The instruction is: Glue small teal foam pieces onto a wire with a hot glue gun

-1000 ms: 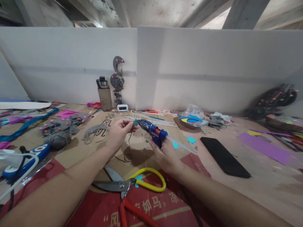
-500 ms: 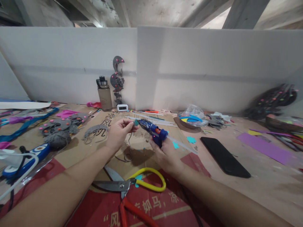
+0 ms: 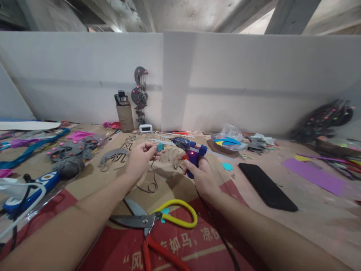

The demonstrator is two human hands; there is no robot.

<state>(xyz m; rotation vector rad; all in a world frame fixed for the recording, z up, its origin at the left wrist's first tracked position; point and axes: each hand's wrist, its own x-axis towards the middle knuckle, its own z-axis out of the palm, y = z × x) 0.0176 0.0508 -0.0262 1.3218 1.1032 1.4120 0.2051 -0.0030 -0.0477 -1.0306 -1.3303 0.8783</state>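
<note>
Through my feed, the largest thing is the printed cardboard point(image 3: 107, 244) under the work. On it lie the scissors point(image 3: 149, 220), blades spread, one yellow handle and one red; I take my bearings from them. Beyond the scissors and a little to their right, I have the blue glue gun point(image 3: 193, 157) raised in the right hand point(image 3: 204, 177), fingers wrapped round its grip and its red light showing. I judge it light, hard plastic but front-heavy and probably hot at the nozzle, so I would hold only the handle. The smaller teal piece point(image 3: 160, 146) is straight beyond the scissors, pinched in the fingertips of the left hand point(image 3: 143, 153), with a gap between it and the nozzle. It looks thin, light and easily creased; I would take it by an edge. Slimmest is the cord point(image 3: 152, 187), hanging below the left hand and looping on the cardboard just beyond the scissors. I expect it to be limp; whether it joins the teal piece, I cannot tell.
</note>
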